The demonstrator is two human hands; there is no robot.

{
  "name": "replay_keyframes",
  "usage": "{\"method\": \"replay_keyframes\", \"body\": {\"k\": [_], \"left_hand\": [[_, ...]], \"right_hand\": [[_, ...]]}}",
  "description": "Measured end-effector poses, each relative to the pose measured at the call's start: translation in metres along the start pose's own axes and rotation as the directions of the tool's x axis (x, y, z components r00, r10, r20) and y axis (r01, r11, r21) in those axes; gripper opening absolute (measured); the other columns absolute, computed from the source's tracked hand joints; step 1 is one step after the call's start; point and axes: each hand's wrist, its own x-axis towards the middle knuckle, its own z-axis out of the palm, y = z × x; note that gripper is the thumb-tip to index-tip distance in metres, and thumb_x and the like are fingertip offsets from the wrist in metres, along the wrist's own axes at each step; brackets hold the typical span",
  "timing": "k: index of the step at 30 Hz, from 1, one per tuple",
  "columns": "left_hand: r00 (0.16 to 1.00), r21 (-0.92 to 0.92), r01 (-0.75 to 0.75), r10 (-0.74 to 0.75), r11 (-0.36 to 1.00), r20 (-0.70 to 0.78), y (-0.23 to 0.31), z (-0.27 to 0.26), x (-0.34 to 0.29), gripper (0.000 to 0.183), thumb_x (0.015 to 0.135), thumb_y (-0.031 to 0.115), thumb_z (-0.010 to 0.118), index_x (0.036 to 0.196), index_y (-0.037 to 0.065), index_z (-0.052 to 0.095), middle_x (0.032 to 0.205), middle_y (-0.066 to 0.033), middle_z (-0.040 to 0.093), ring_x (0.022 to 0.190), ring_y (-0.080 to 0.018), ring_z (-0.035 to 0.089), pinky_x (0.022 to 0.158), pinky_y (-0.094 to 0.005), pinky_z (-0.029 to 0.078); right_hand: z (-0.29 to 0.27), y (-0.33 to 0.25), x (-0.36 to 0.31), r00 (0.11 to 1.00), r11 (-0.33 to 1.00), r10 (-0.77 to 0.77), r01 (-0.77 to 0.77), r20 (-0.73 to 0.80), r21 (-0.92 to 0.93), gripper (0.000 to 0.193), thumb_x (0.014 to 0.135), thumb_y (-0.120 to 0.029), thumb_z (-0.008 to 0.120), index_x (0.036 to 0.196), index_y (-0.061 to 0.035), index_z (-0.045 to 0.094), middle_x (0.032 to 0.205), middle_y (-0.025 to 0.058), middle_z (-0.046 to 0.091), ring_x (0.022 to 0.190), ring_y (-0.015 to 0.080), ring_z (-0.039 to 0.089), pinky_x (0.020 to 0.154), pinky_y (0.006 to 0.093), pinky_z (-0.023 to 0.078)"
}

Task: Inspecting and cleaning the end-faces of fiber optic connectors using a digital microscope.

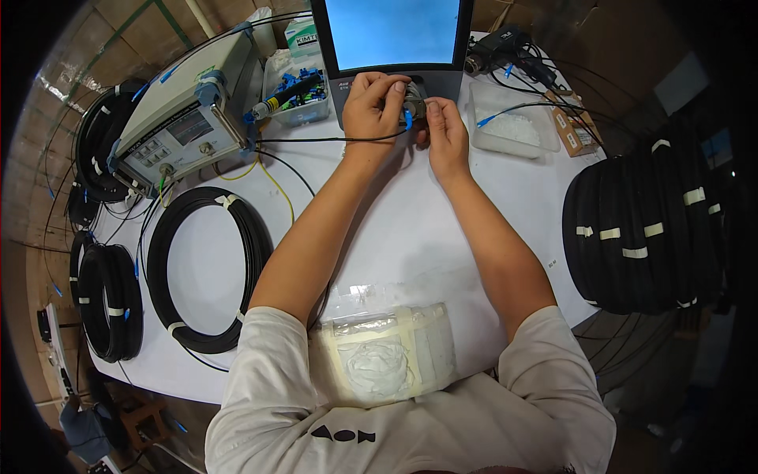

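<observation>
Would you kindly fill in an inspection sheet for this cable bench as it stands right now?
Surface: white table, mostly bare in the middle.
Job's things: blue connector on a thin black cable, held at the base of the lit screen unit.
Clutter: clear plastic tray, bin of blue parts, tissue box, taped bag with white wipes.
Grippers: left hand and right hand both pinch at the connector.
Cables: black coil on the table, taped coils at right, more coils at left, yellow lead.
Surroundings: grey test instrument, cardboard boxes.
</observation>
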Motion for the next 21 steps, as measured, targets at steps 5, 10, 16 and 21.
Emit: {"method": "replay_keyframes", "body": {"k": [5, 10, 16, 21], "left_hand": [[0.998, 0.025, -0.025, 0.026, 0.999, -0.052, 0.002, 0.0057, -0.0025, 0.013, 0.096, 0.018, 0.071, 0.1, 0.008, 0.079, 0.095, -0.0071, 0.062, 0.082, -0.0191, 0.063, 0.073, -0.0302, 0.051], [0.998, -0.014, -0.004, 0.004, 1.0, -0.057, -0.0002, 0.0037, -0.0004, 0.015, 0.096, 0.018, 0.072, 0.103, 0.005, 0.077, 0.094, -0.0081, 0.063, 0.084, -0.0207, 0.065, 0.073, -0.0316, 0.052], [0.999, -0.004, 0.007, -0.007, 1.0, -0.041, 0.0, 0.0049, -0.0015, 0.015, 0.098, 0.019, 0.071, 0.103, 0.006, 0.078, 0.092, -0.0077, 0.062, 0.082, -0.02, 0.063, 0.072, -0.0317, 0.051], [1.0, 0.003, -0.002, 0.002, 1.0, 0.009, -0.0012, -0.0003, 0.0019, 0.02, 0.097, 0.022, 0.073, 0.104, 0.003, 0.076, 0.094, -0.009, 0.063, 0.083, -0.0207, 0.063, 0.073, -0.0321, 0.051]], "right_hand": [[-0.0015, 0.0008, 0.0013, 1.0, 1.0, -0.021, 0.021, 0.018, -0.02, 0.035, 0.108, -0.04, 0.056, 0.112, -0.006, 0.063, 0.082, -0.0021, 0.061, 0.067, 0.0076, 0.056, 0.06, 0.0232, 0.046], [-0.0009, 0.0003, 0.0017, 1.0, 1.0, -0.027, 0.027, 0.005, -0.01, 0.036, 0.108, -0.04, 0.056, 0.111, -0.0053, 0.063, 0.083, -0.0016, 0.062, 0.068, 0.0079, 0.057, 0.061, 0.0235, 0.047], [0.0, -0.0001, 0.0011, 1.0, 1.0, -0.017, 0.017, 0.003, -0.009, 0.035, 0.108, -0.04, 0.056, 0.111, -0.0051, 0.063, 0.084, -0.0013, 0.062, 0.068, 0.0081, 0.056, 0.061, 0.0239, 0.048], [-0.0008, -0.0006, 0.0013, 1.0, 1.0, -0.02, 0.02, 0.009, -0.022, 0.036, 0.108, -0.04, 0.056, 0.111, -0.0051, 0.063, 0.084, -0.0014, 0.062, 0.068, 0.008, 0.057, 0.061, 0.0239, 0.048]]}}
